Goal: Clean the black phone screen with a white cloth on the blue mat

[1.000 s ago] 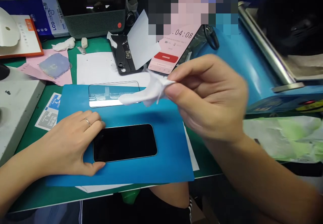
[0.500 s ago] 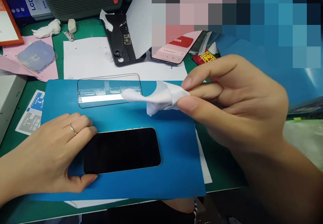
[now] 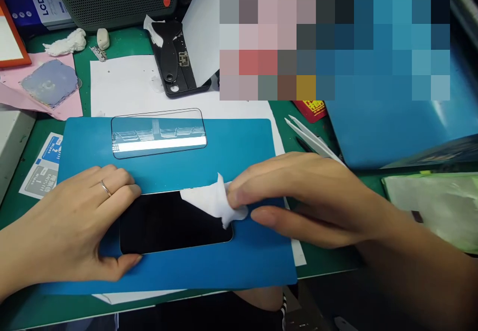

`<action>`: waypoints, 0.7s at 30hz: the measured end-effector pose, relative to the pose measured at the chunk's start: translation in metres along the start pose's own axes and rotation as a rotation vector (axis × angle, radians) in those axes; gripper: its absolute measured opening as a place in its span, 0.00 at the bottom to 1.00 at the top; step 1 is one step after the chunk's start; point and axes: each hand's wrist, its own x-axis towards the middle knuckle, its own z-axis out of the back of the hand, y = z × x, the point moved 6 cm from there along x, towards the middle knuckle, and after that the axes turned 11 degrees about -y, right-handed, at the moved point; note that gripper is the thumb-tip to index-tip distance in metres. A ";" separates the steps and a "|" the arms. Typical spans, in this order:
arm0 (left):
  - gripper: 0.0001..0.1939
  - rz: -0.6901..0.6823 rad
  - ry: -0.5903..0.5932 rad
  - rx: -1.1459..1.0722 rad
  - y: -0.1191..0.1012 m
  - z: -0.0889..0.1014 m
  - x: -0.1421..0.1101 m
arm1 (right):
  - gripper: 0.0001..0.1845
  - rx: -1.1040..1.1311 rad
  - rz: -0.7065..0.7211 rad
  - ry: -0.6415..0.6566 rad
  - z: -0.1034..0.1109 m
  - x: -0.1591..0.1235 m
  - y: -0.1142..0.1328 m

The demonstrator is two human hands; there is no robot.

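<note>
The left hand point(image 3: 80, 216) grasps the left end of a black-screened smartphone point(image 3: 160, 226) between fingers and thumb, flat on a blue mat point(image 3: 242, 142) on the worktop point(image 3: 127, 40). The right hand point(image 3: 317, 196) has its fingertips against a crumpled white wipe point(image 3: 205, 196) on the screen's right part, thumb apart; whether other fingers pinch it is hidden. The wipe is on the glass, but how much is wiped cannot be told. A black-bordered screen protector point(image 3: 159, 147) lies beyond the phone, not on it. The wipe packet point(image 3: 43, 179) reads "Wipes", with "1" and "2"; a blue box point(image 3: 48, 2) reads "LCD". A red packet point(image 3: 313, 109) bears yellow characters, too small to read.
</note>
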 end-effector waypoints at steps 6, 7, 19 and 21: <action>0.25 0.027 0.001 -0.027 0.001 0.002 0.001 | 0.12 -0.092 0.086 0.090 -0.029 -0.007 -0.001; 0.25 0.044 0.011 -0.040 0.001 0.002 0.000 | 0.14 -0.122 0.115 0.104 -0.031 -0.006 0.002; 0.23 0.085 0.078 -0.047 0.001 -0.002 -0.005 | 0.11 -0.265 0.148 0.121 -0.030 -0.006 0.006; 0.23 0.097 0.092 -0.044 0.001 -0.002 -0.005 | 0.14 -0.295 0.103 0.133 -0.027 -0.006 0.001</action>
